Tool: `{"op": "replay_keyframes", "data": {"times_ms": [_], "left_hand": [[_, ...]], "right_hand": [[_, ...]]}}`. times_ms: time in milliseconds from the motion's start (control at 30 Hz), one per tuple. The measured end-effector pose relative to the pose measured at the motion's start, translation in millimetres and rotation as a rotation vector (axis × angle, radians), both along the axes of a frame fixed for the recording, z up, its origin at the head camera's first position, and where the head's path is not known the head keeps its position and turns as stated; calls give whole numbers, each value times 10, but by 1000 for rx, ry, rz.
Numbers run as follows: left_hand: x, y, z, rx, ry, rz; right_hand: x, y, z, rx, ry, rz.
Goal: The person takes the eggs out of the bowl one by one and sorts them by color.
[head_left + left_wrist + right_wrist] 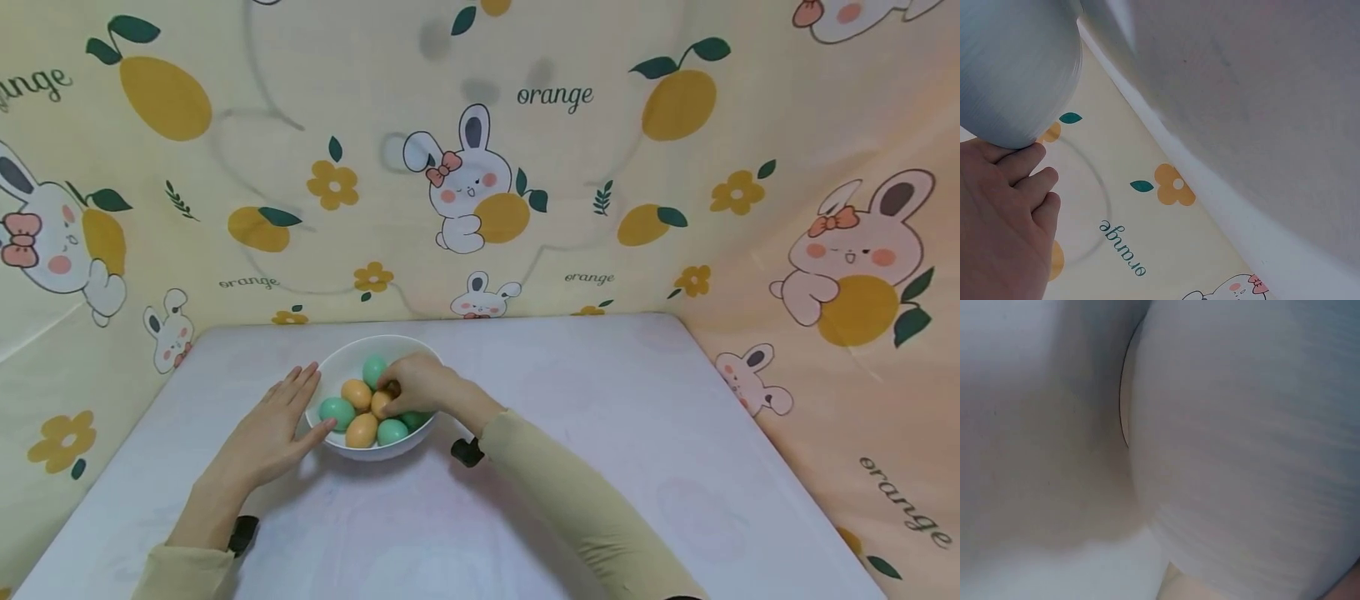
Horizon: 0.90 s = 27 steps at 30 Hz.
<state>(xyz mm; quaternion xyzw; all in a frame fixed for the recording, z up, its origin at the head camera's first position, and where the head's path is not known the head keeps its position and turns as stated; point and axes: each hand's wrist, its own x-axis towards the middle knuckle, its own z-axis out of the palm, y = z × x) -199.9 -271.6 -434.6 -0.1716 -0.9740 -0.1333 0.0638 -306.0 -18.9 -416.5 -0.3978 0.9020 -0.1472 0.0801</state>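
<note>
A white bowl (pixel 375 454) stands on the table and contains several green and orange eggs. My left hand (pixel 262 435) lies at its left side with straight fingers touching the outer wall; the thumb reaches over the rim by a green egg (pixel 337 413). In the left wrist view the fingers of this left hand (pixel 1007 206) are against the bowl (pixel 1019 69). Inside the bowl, my right hand (pixel 429 385) pinches an orange egg (pixel 381 405), partly hidden by its fingers. Close by are another green egg (pixel 374 370) and an orange egg (pixel 356 395). The right wrist view shows only the bowl's outside (pixel 1247 444).
The bowl is near the back edge of the white table (pixel 585 400). A printed cloth (pixel 360 100) with rabbits and oranges hangs behind and around the table. Dark wrist devices show on the left wrist (pixel 243 535) and right wrist (pixel 468 452).
</note>
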Motion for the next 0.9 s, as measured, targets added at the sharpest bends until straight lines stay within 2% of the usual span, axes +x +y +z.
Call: {"op": "replay_keyframes", "data": {"times_ms": [167,467,900], "left_hand": [[2,-9,-11,2,13,-5],[-11,10,-43,5,16,-5],[-15,-8,-21,9,16,-13]], "right_hand": [[29,-19,-8,29,36,-9],[58,7,-26,36,-24,-39],[50,13,-8,17,0,-3]]}}
